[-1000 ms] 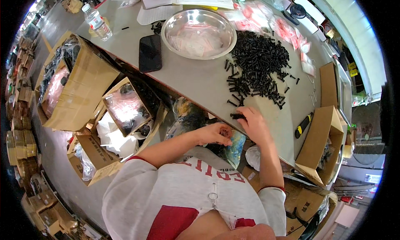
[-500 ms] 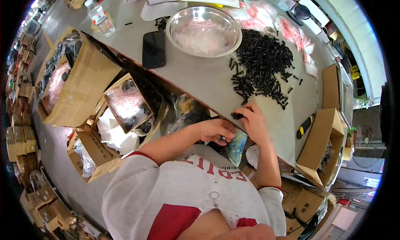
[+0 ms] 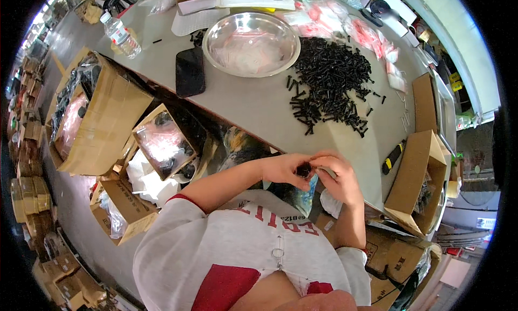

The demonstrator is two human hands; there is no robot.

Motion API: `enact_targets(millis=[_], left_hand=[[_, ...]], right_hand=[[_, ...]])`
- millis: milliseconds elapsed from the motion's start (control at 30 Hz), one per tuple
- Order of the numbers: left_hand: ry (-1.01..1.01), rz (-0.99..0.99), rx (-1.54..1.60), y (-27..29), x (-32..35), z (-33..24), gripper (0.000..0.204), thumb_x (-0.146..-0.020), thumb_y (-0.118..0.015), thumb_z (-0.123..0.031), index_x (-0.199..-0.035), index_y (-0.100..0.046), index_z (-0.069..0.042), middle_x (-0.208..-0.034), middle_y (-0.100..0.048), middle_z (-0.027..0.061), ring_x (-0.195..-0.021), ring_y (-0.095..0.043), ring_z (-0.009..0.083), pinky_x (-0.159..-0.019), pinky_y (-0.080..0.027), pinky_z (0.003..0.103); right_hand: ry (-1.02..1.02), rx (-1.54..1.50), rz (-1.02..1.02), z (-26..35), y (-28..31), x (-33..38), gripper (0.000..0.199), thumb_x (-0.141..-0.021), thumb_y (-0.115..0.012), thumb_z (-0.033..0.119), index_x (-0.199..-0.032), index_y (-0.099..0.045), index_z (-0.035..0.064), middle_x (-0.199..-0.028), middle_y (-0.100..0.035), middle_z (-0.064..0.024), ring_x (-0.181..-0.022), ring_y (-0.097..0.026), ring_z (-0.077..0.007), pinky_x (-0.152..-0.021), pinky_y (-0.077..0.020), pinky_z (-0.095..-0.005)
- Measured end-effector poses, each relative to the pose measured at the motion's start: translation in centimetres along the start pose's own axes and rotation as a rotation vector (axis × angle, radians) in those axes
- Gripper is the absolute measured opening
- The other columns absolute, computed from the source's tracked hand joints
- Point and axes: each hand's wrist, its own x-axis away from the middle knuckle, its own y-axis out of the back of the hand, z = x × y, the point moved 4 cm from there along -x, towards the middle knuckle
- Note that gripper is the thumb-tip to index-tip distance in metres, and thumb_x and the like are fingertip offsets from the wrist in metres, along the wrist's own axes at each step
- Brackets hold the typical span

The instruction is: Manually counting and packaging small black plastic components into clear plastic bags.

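Above the table's front edge, my two hands meet. My left hand [image 3: 283,169] is curled round a small dark bundle of black screws [image 3: 304,169], their ends showing at the top of the fist. Bent fingers and thumb of my right hand [image 3: 341,177] close in on the same bundle from the right; its exact grip is partly hidden. Beyond the hands, a large heap of loose black screws [image 3: 337,76] lies on the grey table [image 3: 243,108].
Left of the heap stand a steel bowl [image 3: 208,57] with clear bags, a black phone [image 3: 190,73] and a water bottle [image 3: 121,37]. Red-marked plastic bags [image 3: 372,38] lie behind it. A yellow-black cutter [image 3: 393,157] and an open carton [image 3: 413,184] are at right; more cartons [image 3: 110,114] stand left.
My right hand has come back from the screws at the table edge to my left hand. My left hand has turned so the bundle shows upward. The view has shifted slightly.
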Motion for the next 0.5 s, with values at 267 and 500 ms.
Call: enact_targets(millis=[267, 500], left_hand=[[-0.164, -0.027, -0.585, 1.5, -3.8, -1.9, 0.029, -0.07, -0.061, -0.001, -0.099, -0.052, 0.0, -0.088, -0.052, 0.0116, -0.079, -0.048, 0.0207, -0.071, -0.041, 0.032], [-0.23, -0.275, -0.516, 1.8, -3.9, 0.2, 0.036, -0.077, -0.064, -0.008, -0.11, -0.051, 0.002, -0.104, -0.056, 0.0132, -0.098, -0.054, 0.0203, -0.086, -0.043, 0.033]], right_hand=[[0.291, 0.672, -0.251, 2.4, 1.4, -0.4, 0.027, -0.063, -0.074, 0.0, -0.088, -0.068, 0.0095, -0.121, -0.052, -0.007, -0.111, -0.049, -0.0309, -0.087, -0.0468, -0.0409], [0.303, 0.58, -0.348, -1.1, 1.6, 0.0, 0.017, -0.067, -0.071, -0.004, -0.082, -0.066, 0.0031, -0.117, -0.055, -0.0122, -0.104, -0.054, -0.0323, -0.085, -0.0481, -0.0394]])
